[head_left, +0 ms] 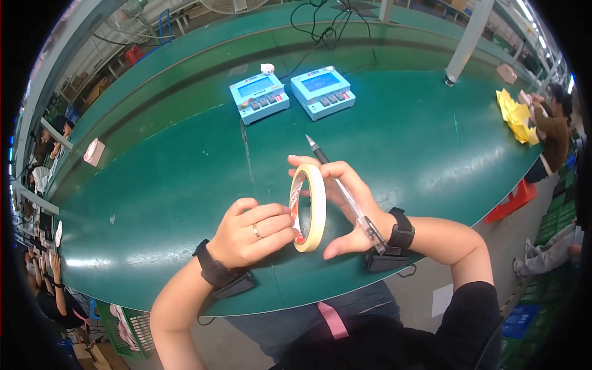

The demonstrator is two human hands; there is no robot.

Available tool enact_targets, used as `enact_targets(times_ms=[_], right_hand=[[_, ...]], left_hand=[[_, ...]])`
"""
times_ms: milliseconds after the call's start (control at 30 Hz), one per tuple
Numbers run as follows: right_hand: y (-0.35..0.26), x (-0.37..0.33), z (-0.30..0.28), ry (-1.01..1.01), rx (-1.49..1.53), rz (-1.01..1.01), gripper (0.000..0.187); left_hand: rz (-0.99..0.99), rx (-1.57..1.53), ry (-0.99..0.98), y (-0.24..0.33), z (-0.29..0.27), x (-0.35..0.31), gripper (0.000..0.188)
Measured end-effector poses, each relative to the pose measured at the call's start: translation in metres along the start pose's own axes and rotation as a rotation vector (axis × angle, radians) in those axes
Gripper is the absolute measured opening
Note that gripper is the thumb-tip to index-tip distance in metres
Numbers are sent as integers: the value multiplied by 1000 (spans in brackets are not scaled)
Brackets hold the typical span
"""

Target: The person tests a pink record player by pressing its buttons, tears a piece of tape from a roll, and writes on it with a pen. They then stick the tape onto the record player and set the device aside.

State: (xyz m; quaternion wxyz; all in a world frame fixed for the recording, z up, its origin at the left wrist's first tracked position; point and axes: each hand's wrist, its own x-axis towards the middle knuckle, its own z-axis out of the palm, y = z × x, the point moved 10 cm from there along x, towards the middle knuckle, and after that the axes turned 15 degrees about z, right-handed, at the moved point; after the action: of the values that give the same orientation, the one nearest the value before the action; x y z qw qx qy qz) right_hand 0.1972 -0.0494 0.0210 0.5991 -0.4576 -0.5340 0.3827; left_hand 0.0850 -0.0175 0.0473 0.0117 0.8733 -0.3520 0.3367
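My left hand (pixel 253 231) pinches the near-left side of a narrow, cream-coloured roll of tape (pixel 317 213). The roll stands on edge above the table, and red print shows on the inside of its core. On the roll's right side, my right hand (pixel 372 206) has its fingertips at the upper rim, with the thumb held apart below. A clear pen (pixel 348 197) with a black grip lies across that hand, held by the fingers. Its tip points up and away to the left.
Two light-blue boxes with screens and buttons, a left one (pixel 260 98) and a right one (pixel 323 92), stand beyond my hands on the green table (pixel 172 172). Black cables (pixel 333 28) hang behind them. Yellow sheets (pixel 515 117) lie at far right beside another person (pixel 558 129). A metal post (pixel 468 43) rises from the table.
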Motion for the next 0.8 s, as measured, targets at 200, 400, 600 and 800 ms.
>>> enact_targets(times_ms=[200, 400, 600, 800], right_hand=[[33, -2, -3, 120, 105, 225, 81], [56, 3, -1, 29, 345, 400, 74], [56, 3, 17, -224, 821, 517, 57], [58, 4, 22, -280, 900, 549, 60]], left_hand=[[-66, -84, -31, -9, 13, -3, 15], [-204, -292, -47, -25, 23, -8, 20], [-210, -261, -6, -28, 20, -15, 29], [-235, -218, 76, -38, 13, -24, 44]])
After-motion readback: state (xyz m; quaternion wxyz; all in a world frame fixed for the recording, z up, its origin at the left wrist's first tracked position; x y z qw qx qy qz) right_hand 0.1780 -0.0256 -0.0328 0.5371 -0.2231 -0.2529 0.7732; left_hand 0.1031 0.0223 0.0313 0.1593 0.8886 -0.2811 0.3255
